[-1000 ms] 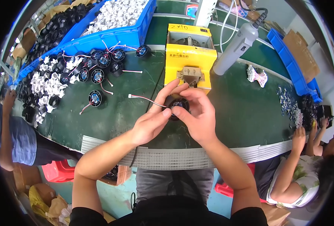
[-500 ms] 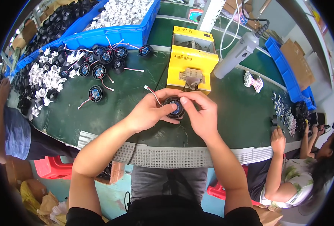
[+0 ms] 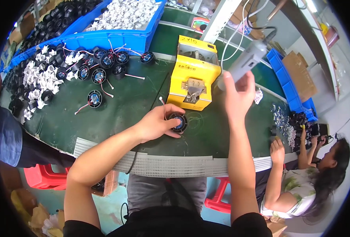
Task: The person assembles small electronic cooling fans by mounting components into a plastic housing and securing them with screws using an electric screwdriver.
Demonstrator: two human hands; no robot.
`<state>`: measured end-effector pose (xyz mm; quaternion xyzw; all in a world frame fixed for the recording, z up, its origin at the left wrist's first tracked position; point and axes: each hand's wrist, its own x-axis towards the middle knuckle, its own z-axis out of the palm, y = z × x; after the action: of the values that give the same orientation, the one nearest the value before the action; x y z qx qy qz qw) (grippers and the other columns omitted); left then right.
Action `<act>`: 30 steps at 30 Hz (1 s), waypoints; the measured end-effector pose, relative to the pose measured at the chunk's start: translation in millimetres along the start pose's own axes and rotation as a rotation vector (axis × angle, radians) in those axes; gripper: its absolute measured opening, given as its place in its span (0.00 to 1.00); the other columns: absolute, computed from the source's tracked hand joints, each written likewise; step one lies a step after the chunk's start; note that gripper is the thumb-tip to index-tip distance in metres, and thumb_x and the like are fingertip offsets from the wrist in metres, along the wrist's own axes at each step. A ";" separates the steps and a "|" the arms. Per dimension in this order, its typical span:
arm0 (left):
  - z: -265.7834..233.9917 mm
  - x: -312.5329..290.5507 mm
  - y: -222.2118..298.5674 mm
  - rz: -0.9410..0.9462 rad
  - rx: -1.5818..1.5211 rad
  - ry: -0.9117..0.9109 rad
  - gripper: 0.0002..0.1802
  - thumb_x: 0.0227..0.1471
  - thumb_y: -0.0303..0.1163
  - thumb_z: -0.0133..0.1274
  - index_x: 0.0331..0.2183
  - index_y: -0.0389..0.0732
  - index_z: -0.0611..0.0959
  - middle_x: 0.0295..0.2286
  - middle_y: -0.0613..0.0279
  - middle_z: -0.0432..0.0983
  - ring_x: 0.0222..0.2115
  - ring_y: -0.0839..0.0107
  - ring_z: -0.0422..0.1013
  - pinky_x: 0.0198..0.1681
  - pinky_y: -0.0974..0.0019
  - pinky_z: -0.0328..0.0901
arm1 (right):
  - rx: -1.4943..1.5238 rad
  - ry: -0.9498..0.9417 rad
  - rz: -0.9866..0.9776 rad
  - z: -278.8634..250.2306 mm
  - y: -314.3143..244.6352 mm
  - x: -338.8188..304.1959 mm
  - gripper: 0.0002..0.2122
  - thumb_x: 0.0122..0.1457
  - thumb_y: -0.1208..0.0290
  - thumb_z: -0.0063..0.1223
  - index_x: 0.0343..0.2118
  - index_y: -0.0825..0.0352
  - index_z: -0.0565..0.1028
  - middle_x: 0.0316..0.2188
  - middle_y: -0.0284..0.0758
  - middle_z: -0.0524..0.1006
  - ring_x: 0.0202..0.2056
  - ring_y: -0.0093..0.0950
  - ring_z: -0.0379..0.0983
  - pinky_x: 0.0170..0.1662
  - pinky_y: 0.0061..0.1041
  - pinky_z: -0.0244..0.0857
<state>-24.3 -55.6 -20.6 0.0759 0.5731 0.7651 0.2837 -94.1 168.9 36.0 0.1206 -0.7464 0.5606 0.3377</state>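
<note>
My left hand (image 3: 156, 123) grips a round black housing (image 3: 183, 125) with a blue circuit board inside, thumb pressed on its face. A thin wire with a white connector (image 3: 161, 99) rises from it beside my fingers. My right hand (image 3: 240, 96) is raised, thumb and fingers spread, at the lower part of a grey corded electric screwdriver (image 3: 249, 57); whether they touch it I cannot tell. The screwdriver's lower end is blurred and partly hidden by that hand. The yellow screw feeder (image 3: 192, 73), with a metal block at its front, stands between and beyond my hands.
Similar round housings with wires (image 3: 98, 76) lie at the left, one apart (image 3: 95, 98). White plastic parts (image 3: 34, 79) are heaped beside them, below a blue bin (image 3: 108, 39). A wire bundle (image 3: 258, 96) lies at right. A co-worker (image 3: 291, 179) sits at far right.
My right hand has let go of the round housing and moved up and right to the screwdriver. The left hand still holds the housing. The whole view has shifted slightly.
</note>
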 end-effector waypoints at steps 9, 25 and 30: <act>-4.4 4.6 -3.8 -0.074 -0.077 0.101 0.16 0.58 0.22 0.47 0.49 0.33 0.67 0.39 0.52 0.70 0.35 0.58 0.76 0.40 0.56 0.77 | 0.460 -0.051 0.064 66.4 -48.7 -3.8 0.21 0.64 0.67 0.47 0.55 0.69 0.56 0.15 0.32 0.64 0.13 0.22 0.61 0.16 0.22 0.57; -6.8 6.3 -2.4 -0.121 -0.099 0.111 0.16 0.59 0.24 0.44 0.50 0.33 0.71 0.38 0.52 0.71 0.30 0.65 0.76 0.36 0.65 0.77 | 0.502 -0.036 0.105 65.5 -51.1 -40.4 0.22 0.63 0.69 0.46 0.55 0.70 0.54 0.16 0.33 0.63 0.14 0.24 0.61 0.17 0.24 0.59; -5.4 6.9 -1.2 -0.120 -0.091 0.126 0.16 0.59 0.24 0.44 0.49 0.33 0.72 0.37 0.53 0.72 0.29 0.67 0.76 0.36 0.65 0.77 | 0.607 -0.107 0.117 65.9 -53.5 -63.9 0.22 0.64 0.67 0.44 0.56 0.69 0.52 0.17 0.33 0.63 0.14 0.24 0.61 0.17 0.24 0.60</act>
<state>-31.9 -56.3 -24.9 -0.0197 0.5578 0.7753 0.2957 -41.0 77.4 26.1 0.2018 -0.5675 0.7691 0.2137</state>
